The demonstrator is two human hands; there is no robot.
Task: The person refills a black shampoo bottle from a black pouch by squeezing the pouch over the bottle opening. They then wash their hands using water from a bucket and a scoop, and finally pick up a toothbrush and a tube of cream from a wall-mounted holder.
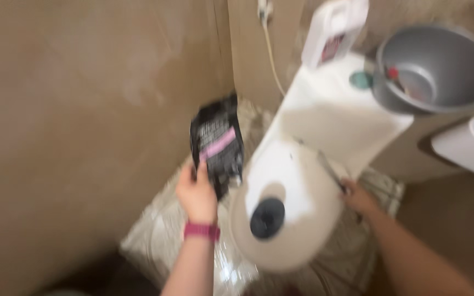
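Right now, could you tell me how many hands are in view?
2: the left hand holds a black pouch beside the toilet bowl; the right hand grips a thin tool at its rim. None seems hidden.

Whole view motion-blurred, black pouch [216,143] print unreadable, white bottle [334,30] top cut off

Small home bathroom, toilet corner. White toilet [297,219] fills the middle, bowl open with a dark drain hole, white cistern [336,115] behind it. Grey plastic basin [440,66] and a white plastic jug [336,30] sit on the cistern top. Thin white hose [272,60] runs down the beige tiled wall [83,109]. Wet, pale patterned floor tiles [154,235] around the base. White bin-like container [467,145] at the right. Picture is motion-blurred.
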